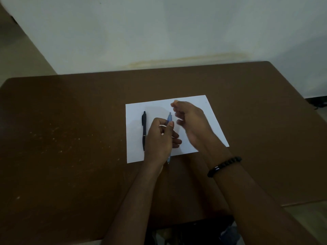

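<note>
Two hands are over a white sheet of paper [203, 110] that lies flat on a brown table [70, 138].

Item one, the left hand [159, 138]. Its forearm comes in from the lower edge, and the back of the hand faces the camera. The fingers and thumb are curled round a blue pen [169, 117]. The pen is tilted, nearly in line with the forearm. Its upper end sticks out above the thumb and forefinger. Its lower end shows below the heel of the hand, past the near edge of the sheet. Whether that lower tip touches the table cannot be told.

Item two, the right hand [191, 119]. It is raised over the middle of the sheet, just right of the pen's upper end and apart from it. The palm faces left and the fingers are loosely curled, with nothing held (the outline is blurred, so finer finger positions are not legible). A black bead bracelet [224, 166] sits on the right wrist.

A black pen [144, 129] lies flat on the sheet, just left of the left hand and untouched. It runs roughly parallel to the blue one.
</note>
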